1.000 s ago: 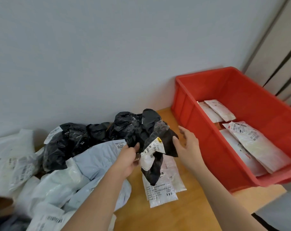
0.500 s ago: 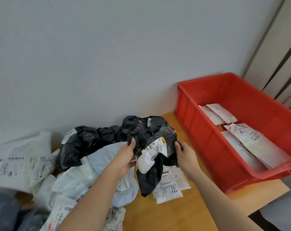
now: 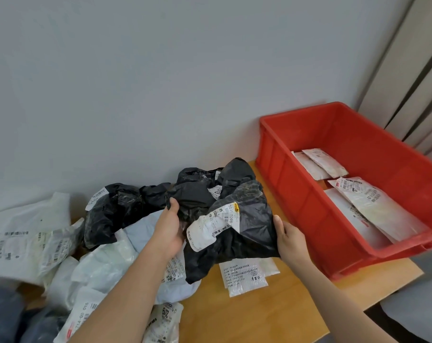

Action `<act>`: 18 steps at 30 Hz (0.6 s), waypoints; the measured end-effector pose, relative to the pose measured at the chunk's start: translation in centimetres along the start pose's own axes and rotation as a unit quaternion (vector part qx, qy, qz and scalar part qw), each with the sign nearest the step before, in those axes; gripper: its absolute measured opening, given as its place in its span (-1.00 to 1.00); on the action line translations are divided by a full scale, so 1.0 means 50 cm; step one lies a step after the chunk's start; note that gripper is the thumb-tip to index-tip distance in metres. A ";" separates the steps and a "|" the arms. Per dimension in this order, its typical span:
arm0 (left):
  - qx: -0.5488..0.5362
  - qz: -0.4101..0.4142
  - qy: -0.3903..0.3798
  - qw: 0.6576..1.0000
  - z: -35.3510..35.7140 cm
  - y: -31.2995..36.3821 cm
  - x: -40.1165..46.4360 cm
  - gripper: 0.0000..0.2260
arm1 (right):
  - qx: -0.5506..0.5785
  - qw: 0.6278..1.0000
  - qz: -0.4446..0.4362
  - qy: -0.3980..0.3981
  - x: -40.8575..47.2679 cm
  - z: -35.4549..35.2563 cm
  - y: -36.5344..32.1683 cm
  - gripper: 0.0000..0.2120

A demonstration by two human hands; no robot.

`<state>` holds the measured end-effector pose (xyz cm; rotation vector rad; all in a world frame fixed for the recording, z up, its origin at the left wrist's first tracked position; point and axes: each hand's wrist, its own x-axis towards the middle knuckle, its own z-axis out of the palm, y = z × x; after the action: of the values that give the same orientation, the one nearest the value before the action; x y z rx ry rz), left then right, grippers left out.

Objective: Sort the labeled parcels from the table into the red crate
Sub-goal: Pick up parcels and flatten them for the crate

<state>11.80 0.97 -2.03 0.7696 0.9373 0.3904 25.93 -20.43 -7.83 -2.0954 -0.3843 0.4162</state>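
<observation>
A crumpled black plastic parcel with a white label is held up over the wooden table. My left hand grips its upper left edge. My right hand holds its right edge, thumb on the front. The red crate stands to the right against the wall, with several white labeled parcels lying inside. A small white parcel lies on the table below the black one.
More black parcels sit by the grey wall. White and pale blue parcels pile up at the left and front left. The table's right edge runs just past the crate, with a grey surface below it.
My right hand came in and took the black parcel's right edge. Both hands spread the parcel wider and turned its label up. The view shifted a little.
</observation>
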 end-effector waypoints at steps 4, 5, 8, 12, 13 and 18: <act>0.015 0.015 -0.019 1.000 0.003 0.006 -0.006 -0.64 | -0.036 0.999 0.021 -0.028 0.015 -0.007 0.008 -0.40; 0.030 0.018 -0.027 0.999 0.004 0.007 -0.007 -0.64 | -0.022 0.999 0.023 -0.033 0.020 -0.007 0.005 -0.35; 0.097 0.023 -0.048 0.994 0.006 0.009 -0.010 -0.64 | 0.090 0.994 0.031 -0.049 0.030 -0.020 -0.035 -0.32; 0.145 0.008 -0.075 0.987 0.014 0.011 -0.011 -0.64 | 0.192 0.976 0.050 -0.090 0.057 -0.041 -0.087 -0.34; 0.156 0.005 -0.082 0.984 0.016 0.012 -0.014 -0.65 | 0.185 0.978 0.052 -0.085 0.064 -0.043 -0.093 -0.32; 0.184 0.003 -0.087 0.979 0.018 0.015 -0.015 -0.64 | 0.196 0.979 -0.003 -0.061 0.066 -0.055 -0.103 -0.22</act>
<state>12.17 0.65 -0.73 1.1264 0.8509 0.1494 29.51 -18.45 -2.53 -1.6892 -0.3486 0.5698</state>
